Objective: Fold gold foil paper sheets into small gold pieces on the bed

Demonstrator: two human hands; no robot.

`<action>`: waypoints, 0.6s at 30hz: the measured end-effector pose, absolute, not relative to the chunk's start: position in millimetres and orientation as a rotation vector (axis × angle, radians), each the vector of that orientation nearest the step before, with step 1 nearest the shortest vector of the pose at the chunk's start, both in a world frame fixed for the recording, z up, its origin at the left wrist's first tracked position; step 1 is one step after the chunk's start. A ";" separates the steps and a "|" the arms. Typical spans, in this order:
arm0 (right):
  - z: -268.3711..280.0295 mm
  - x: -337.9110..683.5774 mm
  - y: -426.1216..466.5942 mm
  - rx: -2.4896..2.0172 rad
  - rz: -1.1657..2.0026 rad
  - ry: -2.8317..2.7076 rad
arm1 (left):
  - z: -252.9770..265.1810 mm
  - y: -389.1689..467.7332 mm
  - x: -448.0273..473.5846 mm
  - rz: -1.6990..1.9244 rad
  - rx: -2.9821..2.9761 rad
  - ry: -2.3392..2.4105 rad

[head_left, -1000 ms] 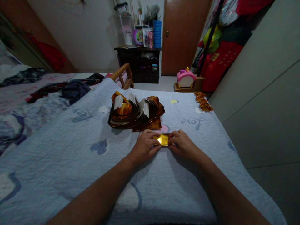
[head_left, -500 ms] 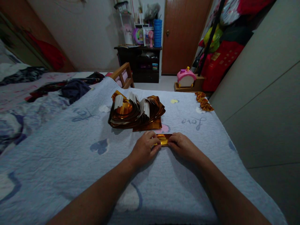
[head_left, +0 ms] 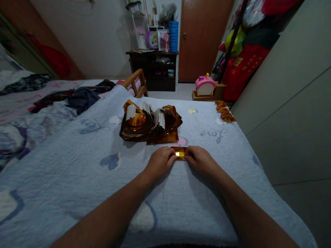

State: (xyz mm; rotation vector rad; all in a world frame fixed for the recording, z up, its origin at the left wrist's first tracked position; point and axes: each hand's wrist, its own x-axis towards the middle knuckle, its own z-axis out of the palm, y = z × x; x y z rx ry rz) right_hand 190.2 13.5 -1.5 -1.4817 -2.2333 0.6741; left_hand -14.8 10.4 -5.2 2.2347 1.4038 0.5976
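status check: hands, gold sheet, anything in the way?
Left hand and right hand both pinch the small gold sheet flat on the quilt. Stack of gold sheets just beyond, apart.

I count 2 hands of mine on the quilt, my left hand (head_left: pixel 159 162) and my right hand (head_left: pixel 200 160), with 1 small folded gold paper (head_left: pixel 180 152) pinched between them. Beyond it lies 1 heap of gold foil sheets (head_left: pixel 150 122); the sheets are too many to count. Near the far right edge sits 1 cluster of folded gold pieces (head_left: pixel 224 111), about 3.
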 end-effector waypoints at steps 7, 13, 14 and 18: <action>-5.5 189.1 13.3 -1.508 0.627 -2.239 | -8.7 10.9 -14.3 0.581 2.228 1.500; -1.8 186.4 12.7 -1.590 0.612 -2.246 | -7.7 10.2 -13.5 0.562 2.249 1.502; -1.9 185.9 12.8 -1.604 0.601 -2.250 | -7.6 10.2 -13.3 0.558 2.253 1.503; -2.6 184.5 13.5 -1.635 0.557 -2.278 | -7.5 10.0 -12.6 0.539 2.275 1.516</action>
